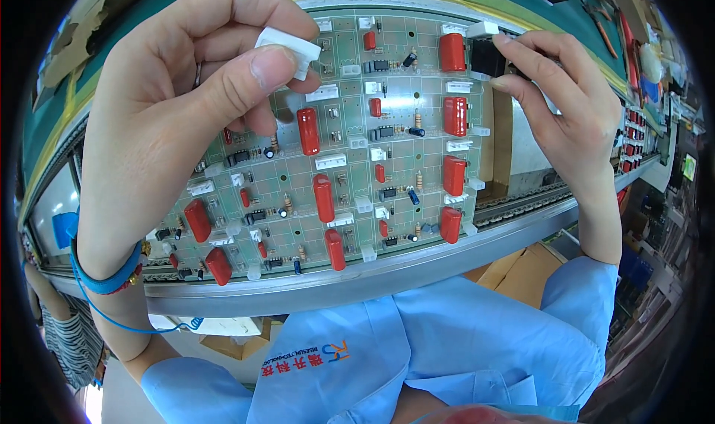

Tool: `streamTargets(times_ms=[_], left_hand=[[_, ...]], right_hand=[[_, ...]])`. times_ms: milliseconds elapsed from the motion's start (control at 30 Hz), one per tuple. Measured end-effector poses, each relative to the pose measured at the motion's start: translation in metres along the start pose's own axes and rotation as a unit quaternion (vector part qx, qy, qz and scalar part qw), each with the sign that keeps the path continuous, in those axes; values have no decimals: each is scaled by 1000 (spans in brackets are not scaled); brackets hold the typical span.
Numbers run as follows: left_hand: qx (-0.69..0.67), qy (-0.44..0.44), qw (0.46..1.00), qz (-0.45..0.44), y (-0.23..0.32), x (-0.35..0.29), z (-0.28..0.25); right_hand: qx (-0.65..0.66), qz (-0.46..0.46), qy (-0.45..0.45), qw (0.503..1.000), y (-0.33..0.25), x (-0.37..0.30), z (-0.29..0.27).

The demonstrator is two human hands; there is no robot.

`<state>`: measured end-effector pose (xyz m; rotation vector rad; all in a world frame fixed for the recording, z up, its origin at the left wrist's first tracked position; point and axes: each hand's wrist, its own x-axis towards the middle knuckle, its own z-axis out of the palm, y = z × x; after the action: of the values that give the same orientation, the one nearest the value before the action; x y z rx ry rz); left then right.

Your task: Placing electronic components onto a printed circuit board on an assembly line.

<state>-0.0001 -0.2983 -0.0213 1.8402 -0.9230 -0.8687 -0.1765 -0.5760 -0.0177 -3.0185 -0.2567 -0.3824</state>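
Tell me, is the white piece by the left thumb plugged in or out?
Out: the left hand pinches the white piece between thumb and fingers, raised over the circuit boards.

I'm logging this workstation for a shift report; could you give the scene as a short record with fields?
Left hand: white plastic piece pinched between thumb and fingers, above the circuit boards
Right hand: thumb and finger on a black block at the boards' far right corner
On the boards: rows of upright-looking red parts, white sockets, smaller parts
Left wrist: blue band with a cord
Clothing: light blue shirt
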Motion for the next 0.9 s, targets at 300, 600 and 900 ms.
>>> streamTargets(times_ms=[300,600,900], left_hand=[[-47,27,997,45,10,10,20],[15,52,991,122,33,33,59],[248,66,940,223,56,55,97]], right_hand=[[-15,-32,16,999,-3,6,3],[114,-12,46,992,14,-13,-19],[562,246,-49,788,60,-53,-12]])
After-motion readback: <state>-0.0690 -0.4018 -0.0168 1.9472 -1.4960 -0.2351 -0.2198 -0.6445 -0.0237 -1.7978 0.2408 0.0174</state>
